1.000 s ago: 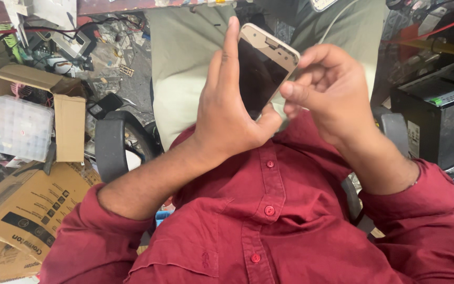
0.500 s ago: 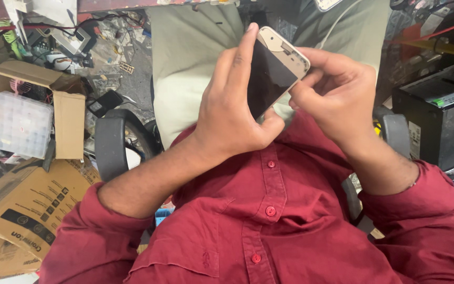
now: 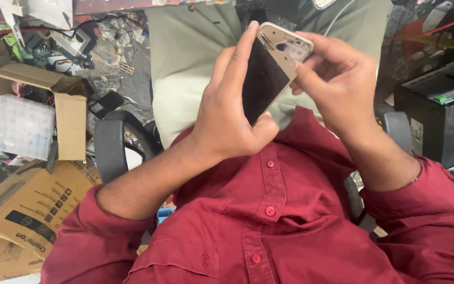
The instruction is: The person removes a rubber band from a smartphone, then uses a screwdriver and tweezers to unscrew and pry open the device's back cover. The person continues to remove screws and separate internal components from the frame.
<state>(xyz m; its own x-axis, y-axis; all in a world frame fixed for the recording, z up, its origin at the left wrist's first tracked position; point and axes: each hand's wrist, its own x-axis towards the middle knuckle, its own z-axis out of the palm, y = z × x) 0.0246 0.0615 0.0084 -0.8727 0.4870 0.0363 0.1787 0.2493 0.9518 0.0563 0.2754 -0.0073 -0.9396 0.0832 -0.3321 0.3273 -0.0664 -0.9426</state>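
My left hand (image 3: 227,115) grips a gold-framed smartphone (image 3: 266,73) with a dark screen and holds it upright above my lap. Its fingers run up the phone's left edge and the thumb base supports the bottom. My right hand (image 3: 337,79) pinches the phone's top right corner, where the white upper bezel and some inner parts show. Below both hands are my red buttoned shirt (image 3: 269,221) and rolled sleeves. Pale green trousers (image 3: 185,63) lie behind the phone.
On the left stand cardboard boxes (image 3: 32,205) and a clear plastic compartment box (image 3: 24,126). A black chair armrest (image 3: 111,142) sits by my left forearm. A black machine (image 3: 437,110) stands at the right. Wires and small parts litter the floor (image 3: 101,52).
The phone has tilted so its top leans further right. My right hand's fingers have shifted up onto the top right corner, and the upper bezel now shows more.
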